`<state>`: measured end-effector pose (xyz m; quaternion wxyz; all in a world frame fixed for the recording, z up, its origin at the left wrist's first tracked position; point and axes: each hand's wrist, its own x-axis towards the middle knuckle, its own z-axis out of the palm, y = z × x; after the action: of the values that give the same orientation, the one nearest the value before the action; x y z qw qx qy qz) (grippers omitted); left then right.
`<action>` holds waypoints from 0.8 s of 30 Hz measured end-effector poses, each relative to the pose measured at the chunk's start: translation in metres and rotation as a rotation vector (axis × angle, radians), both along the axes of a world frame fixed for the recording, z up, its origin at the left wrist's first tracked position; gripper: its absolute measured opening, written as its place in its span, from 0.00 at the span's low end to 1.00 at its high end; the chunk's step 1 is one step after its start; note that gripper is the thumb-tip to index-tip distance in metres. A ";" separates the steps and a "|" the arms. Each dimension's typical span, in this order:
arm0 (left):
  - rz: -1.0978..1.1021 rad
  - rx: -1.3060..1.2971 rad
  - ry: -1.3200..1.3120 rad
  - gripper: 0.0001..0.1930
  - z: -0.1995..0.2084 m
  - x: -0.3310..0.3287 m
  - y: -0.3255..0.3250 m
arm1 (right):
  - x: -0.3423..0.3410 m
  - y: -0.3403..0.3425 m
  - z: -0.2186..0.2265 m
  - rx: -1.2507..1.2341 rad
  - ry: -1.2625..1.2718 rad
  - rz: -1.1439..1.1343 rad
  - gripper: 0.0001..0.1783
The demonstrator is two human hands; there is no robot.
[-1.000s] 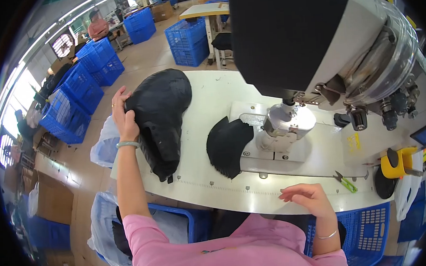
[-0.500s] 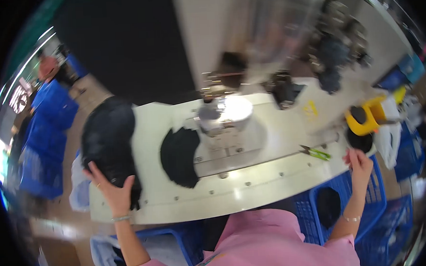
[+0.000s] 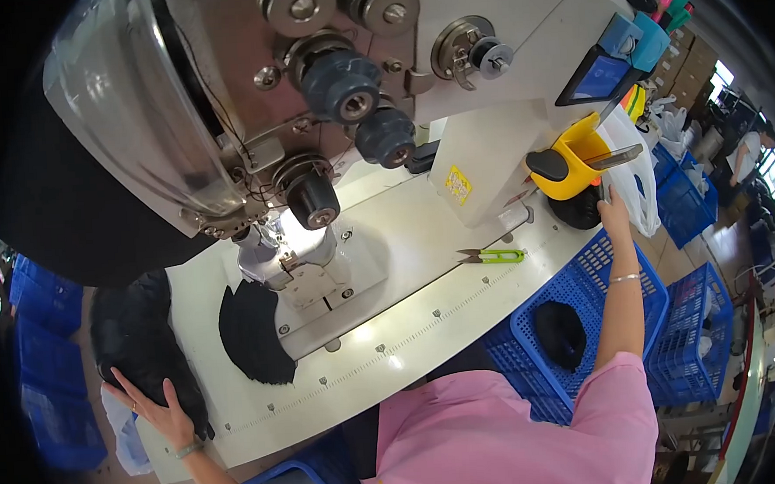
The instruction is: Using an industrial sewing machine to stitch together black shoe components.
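My left hand (image 3: 155,412) lies with fingers spread on a thick stack of black fabric pieces (image 3: 134,343) at the table's left end. At the right edge of the table my right hand (image 3: 614,214) is closed beside a yellow holder (image 3: 581,155); a small greyish thing shows at its fingertips, too small to name. A round black thing (image 3: 576,213) sits under the holder, just left of that hand. Near the sewing machine's needle area (image 3: 284,247) rests one curved black fabric piece (image 3: 256,334). Green-handled thread snips (image 3: 493,256) lie on the tabletop.
The sewing machine's head (image 3: 344,78) fills the upper middle. A blue basket (image 3: 614,305) with a black piece (image 3: 559,334) stands below the table's right side; more blue crates (image 3: 690,336) are further right. A white plastic bag (image 3: 636,172) hangs by the holder.
The view has swung right and nearer the machine. My right hand has reached up beside the yellow holder. My left hand stays on the fabric stack.
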<state>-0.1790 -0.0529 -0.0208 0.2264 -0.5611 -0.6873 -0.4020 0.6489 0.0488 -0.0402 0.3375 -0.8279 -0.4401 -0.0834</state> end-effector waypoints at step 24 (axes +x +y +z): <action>-0.232 -0.803 -0.135 0.45 -0.023 0.144 0.108 | -0.257 -0.068 0.053 0.218 0.150 1.143 0.21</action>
<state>-0.0347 0.0555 -0.0442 -0.1026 -0.6509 -0.7348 -0.1608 0.3917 -0.0190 0.0125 0.4422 -0.4234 -0.7806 0.1261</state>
